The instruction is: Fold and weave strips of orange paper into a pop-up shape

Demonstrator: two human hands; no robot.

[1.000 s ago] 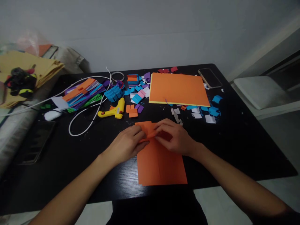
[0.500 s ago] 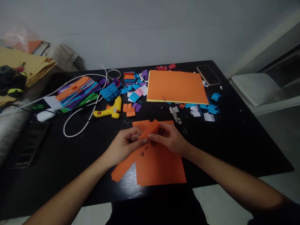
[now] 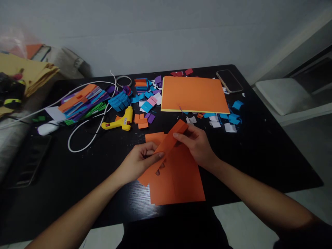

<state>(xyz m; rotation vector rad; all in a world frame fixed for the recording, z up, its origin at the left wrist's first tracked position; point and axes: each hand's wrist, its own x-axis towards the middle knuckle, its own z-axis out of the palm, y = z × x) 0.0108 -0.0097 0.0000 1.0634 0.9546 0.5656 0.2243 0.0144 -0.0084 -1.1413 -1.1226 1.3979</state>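
Through the head camera I judge the long, narrow strip of folded orange paper [image 3: 169,140] to be very light, springy along its folds and easily creased. It looks matt, so I would expect little slipping, but a hard squeeze could dent it. I'd take hold by the long edges, near each end, thumb flat on the face and fingers behind, so that it does not bow in the middle.

It runs on a slant between the two hands, its upper end leaning to the right and away from the body. The left hand [image 3: 141,162] is lightly closed around its lower part, thumb on the face, fingertips showing past the near edge. The right hand [image 3: 197,144] is partly curled and pinches it near the upper end, thumb on top; I cannot see how its other fingers sit behind.

The strip lies over the larger orange paper sheets [image 3: 178,185] on the black desk [image 3: 259,155]; whether it touches them I can't tell. The yellow plastic glue gun [image 3: 126,119] lies beyond the left hand, well apart.
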